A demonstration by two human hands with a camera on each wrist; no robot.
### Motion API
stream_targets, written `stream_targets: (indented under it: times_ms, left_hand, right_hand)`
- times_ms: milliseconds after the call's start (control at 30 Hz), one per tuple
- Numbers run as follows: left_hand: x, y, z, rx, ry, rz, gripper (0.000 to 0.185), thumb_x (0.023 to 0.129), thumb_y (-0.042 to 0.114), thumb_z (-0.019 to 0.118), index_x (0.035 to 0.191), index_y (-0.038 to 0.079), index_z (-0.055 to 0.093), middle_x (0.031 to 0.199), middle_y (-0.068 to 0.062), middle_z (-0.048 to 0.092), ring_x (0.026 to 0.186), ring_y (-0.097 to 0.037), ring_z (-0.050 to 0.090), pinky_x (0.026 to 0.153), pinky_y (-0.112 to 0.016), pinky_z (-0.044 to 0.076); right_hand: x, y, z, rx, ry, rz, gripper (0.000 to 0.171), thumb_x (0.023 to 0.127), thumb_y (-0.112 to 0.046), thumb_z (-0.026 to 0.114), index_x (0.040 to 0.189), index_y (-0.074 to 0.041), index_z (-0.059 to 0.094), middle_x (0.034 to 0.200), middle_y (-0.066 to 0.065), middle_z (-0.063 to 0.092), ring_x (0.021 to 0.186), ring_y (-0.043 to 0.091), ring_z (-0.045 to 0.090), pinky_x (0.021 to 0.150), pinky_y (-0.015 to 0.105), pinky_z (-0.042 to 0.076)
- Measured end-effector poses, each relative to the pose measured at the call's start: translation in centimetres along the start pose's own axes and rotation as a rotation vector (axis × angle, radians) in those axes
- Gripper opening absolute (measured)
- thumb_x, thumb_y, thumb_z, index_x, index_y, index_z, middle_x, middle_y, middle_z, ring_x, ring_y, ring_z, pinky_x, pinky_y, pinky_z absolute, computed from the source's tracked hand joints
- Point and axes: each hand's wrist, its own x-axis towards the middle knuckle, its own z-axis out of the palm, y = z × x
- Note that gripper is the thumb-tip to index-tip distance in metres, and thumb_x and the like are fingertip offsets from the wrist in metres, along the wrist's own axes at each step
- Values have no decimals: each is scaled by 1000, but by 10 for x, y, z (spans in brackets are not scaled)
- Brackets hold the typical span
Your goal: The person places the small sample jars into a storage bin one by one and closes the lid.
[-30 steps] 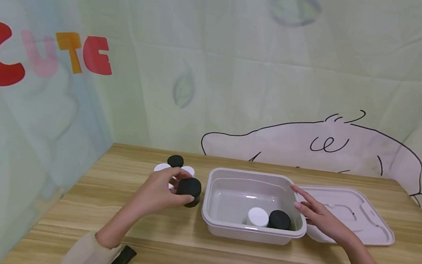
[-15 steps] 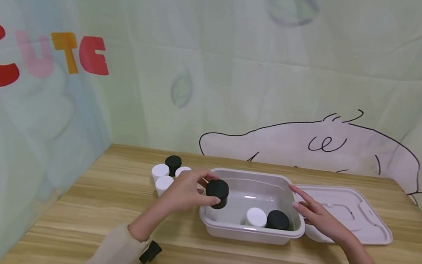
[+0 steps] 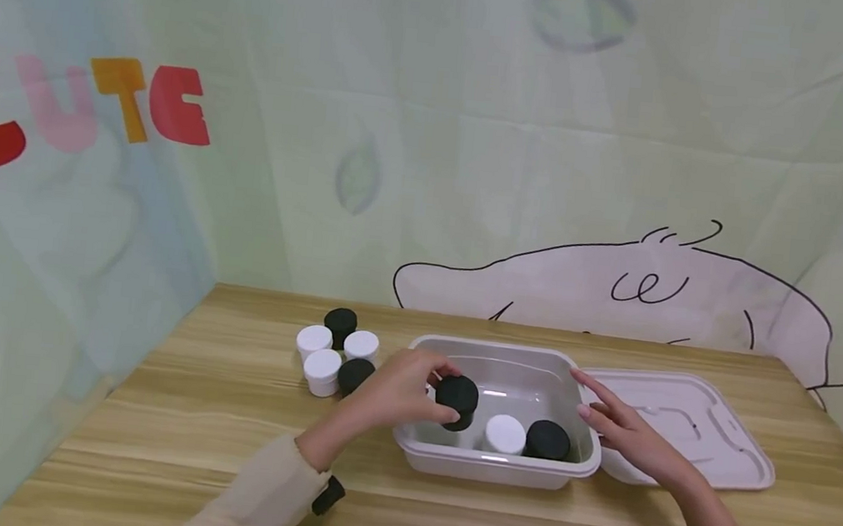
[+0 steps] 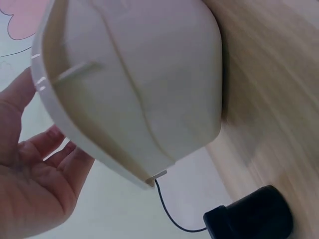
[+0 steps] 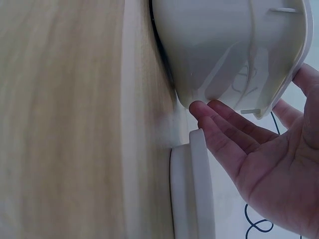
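My left hand pinches a small black screw-lid jar between thumb and fingers, over the left part of an off-white plastic food box. Inside that box, a white jar and another black jar stand side by side near the front right. My right hand rests at the box's right rim, fingers extended. In the right wrist view, its fingers lie along the outside of the box wall. The box wall hides the held jar in the left wrist view.
Left of the box, several jars cluster on the wooden table: white ones and black ones. The box's flat lid lies on the right, close beside the box. A printed cloth backdrop rises behind the table.
My left hand has carried the black jar rightward from beside the cluster, across the box's left rim, and lower over the inside. The right hand stays at the right rim.
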Motion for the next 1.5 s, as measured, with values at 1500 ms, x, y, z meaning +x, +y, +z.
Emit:
stream_targets:
  times_ms: [1500]
  left_hand:
    - [-30,-29,-32,43,123,29,43,75,16,74,114,2,61,108,-10,64,98,-23,60,78,-32,50]
  right_hand:
    - [1,-4,-9,-90,-31,-65,57,95,-23,46,145,-11,20,132,33,37,115,42,44,83,48,47]
